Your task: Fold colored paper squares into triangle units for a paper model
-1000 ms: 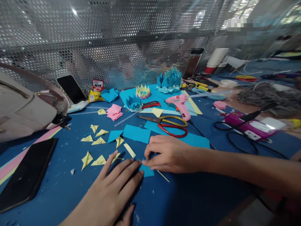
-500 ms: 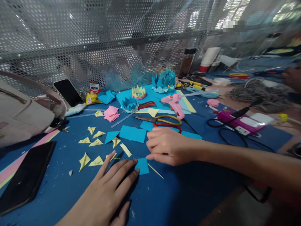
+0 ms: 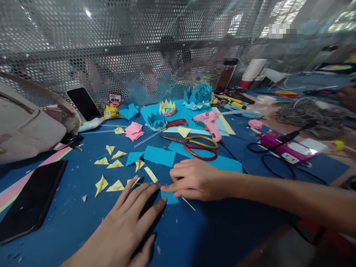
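Note:
A small square of blue paper [image 3: 171, 199] lies flat on the table under my fingertips. My left hand [image 3: 130, 218] is open, palm down with its fingers spread; its fingertips touch the paper's left edge. Coming in from the right, my right hand [image 3: 198, 181] lays its stretched index finger across the paper's upper edge, the thumb apart from it and the other fingers curled. The right hand hides part of the sheet. Beside it is a thin yellow strip [image 3: 189, 204]. Folded yellow paper triangles [image 3: 115, 164] are scattered left of the hands, and a short yellow strip [image 3: 151, 174] lies above them.
Beyond my hands lie scissors [image 3: 191, 142], blue paper pieces [image 3: 159, 155] and a pink glue gun [image 3: 210, 124]. Folded blue paper flowers [image 3: 198, 96] stand by the perforated metal screen [image 3: 111, 44]. A black phone [image 3: 33, 200] and bag [image 3: 30, 126] are left; a purple power strip [image 3: 283, 146] is right.
My right hand has shifted left onto the blue square, its index finger now stretched over the upper edge. My left hand stays almost in place. The camera view has shifted slightly.

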{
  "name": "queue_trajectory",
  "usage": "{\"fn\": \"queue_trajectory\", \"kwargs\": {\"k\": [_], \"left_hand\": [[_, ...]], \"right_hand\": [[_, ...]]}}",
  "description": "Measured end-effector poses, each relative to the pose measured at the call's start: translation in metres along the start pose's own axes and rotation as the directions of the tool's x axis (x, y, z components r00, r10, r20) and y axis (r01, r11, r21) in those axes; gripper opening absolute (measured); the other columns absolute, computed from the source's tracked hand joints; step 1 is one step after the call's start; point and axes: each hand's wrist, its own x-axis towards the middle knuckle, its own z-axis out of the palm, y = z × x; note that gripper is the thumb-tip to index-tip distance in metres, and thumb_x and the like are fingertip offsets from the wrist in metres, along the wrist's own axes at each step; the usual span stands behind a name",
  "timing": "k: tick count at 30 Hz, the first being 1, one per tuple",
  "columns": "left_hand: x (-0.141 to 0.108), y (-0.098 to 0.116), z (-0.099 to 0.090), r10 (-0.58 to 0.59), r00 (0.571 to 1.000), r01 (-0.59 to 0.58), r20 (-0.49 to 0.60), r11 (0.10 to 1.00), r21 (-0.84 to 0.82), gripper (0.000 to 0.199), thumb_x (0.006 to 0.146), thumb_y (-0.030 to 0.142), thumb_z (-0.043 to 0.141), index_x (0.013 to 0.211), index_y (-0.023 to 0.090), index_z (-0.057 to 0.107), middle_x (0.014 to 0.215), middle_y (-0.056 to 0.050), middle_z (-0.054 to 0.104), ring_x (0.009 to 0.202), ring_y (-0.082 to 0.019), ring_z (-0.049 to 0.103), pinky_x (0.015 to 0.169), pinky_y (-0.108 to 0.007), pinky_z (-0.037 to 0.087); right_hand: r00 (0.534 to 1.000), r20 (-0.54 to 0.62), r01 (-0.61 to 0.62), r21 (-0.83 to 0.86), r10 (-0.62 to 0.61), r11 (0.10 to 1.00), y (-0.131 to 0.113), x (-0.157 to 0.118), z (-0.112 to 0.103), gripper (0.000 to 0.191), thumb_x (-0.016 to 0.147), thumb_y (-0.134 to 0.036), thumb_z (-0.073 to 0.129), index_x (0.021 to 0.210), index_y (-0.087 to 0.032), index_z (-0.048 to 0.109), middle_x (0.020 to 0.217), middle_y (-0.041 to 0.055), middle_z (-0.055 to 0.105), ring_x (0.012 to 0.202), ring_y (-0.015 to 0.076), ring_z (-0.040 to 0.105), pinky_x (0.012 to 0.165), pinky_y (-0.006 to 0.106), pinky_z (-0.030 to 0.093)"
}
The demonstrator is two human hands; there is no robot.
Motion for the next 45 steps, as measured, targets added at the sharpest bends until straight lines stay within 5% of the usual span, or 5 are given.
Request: {"fn": "queue_trajectory", "kwargs": {"k": [8, 16, 28, 33, 45], "left_hand": [[-0.004, -0.01, 0.007, 0.073, 0.997, -0.074, -0.033, 0.997, -0.037, 0.065, 0.081, 0.015, 0.047, 0.146, 0.018, 0.046, 0.146, -0.011, 0.051, 0.145, -0.028, 0.036, 0.124, -0.055, 0.016], [-0.001, -0.009, 0.001, 0.104, 0.992, -0.094, 0.069, 0.987, -0.131, 0.071, 0.082, 0.012, 0.05, 0.152, 0.018, 0.038, 0.142, -0.008, 0.057, 0.137, -0.028, 0.048, 0.123, -0.057, 0.018], [0.008, -0.007, -0.005, 0.065, 0.998, -0.06, 0.018, 0.981, -0.183, 0.052, 0.089, 0.01, 0.044, 0.139, 0.023, 0.047, 0.143, -0.007, 0.058, 0.134, -0.023, 0.052, 0.12, -0.049, 0.032], [0.019, -0.005, -0.004, -0.1, 0.995, 0.103, 0.023, 0.951, -0.293, 0.031, 0.096, 0.011, 0.042, 0.12, 0.027, 0.053, 0.121, -0.005, 0.068, 0.107, -0.019, 0.065, 0.093, -0.032, 0.053], [0.039, -0.005, 0.002, -0.328, 0.943, 0.237, -0.06, 0.786, -0.571, 0.012, 0.099, 0.023, 0.053, 0.102, 0.026, 0.065, 0.098, -0.003, 0.058, 0.092, -0.017, 0.061, 0.079, -0.027, 0.053]], "right_hand": [[0.996, -0.001, -0.092, -0.045, 0.092, 0.995, -0.003, 0.001, -0.01, 0.048, 0.106, -0.031, 0.045, 0.064, -0.016, 0.064, 0.063, 0.0015, 0.06, 0.065, 0.0145, 0.047, 0.065, 0.031, 0.027], [0.985, 0.003, -0.17, 0.111, 0.171, 0.979, 0.003, 0.006, -0.003, 0.036, 0.093, -0.053, 0.063, 0.099, -0.017, 0.065, 0.078, -0.0012, 0.06, 0.073, 0.0141, 0.056, 0.067, 0.026, 0.036], [0.921, 0.022, -0.365, 0.405, 0.39, 0.839, -0.008, 0.008, -0.001, 0.007, 0.092, -0.022, 0.064, 0.087, -0.017, 0.063, 0.074, -0.0026, 0.061, 0.066, 0.01, 0.055, 0.06, 0.021, 0.036], [0.903, 0.063, -0.394, 0.513, 0.424, 0.763, -0.008, 0.005, 0.001, 0.007, 0.091, -0.023, 0.066, 0.089, -0.017, 0.064, 0.071, -0.0033, 0.062, 0.064, 0.0096, 0.055, 0.059, 0.02, 0.038], [0.881, 0.024, -0.325, 0.757, 0.473, 0.566, -0.01, 0.003, 0.001, 0.015, 0.09, -0.016, 0.063, 0.103, -0.018, 0.055, 0.077, -0.0039, 0.06, 0.066, 0.0083, 0.052, 0.059, 0.019, 0.039]]}}
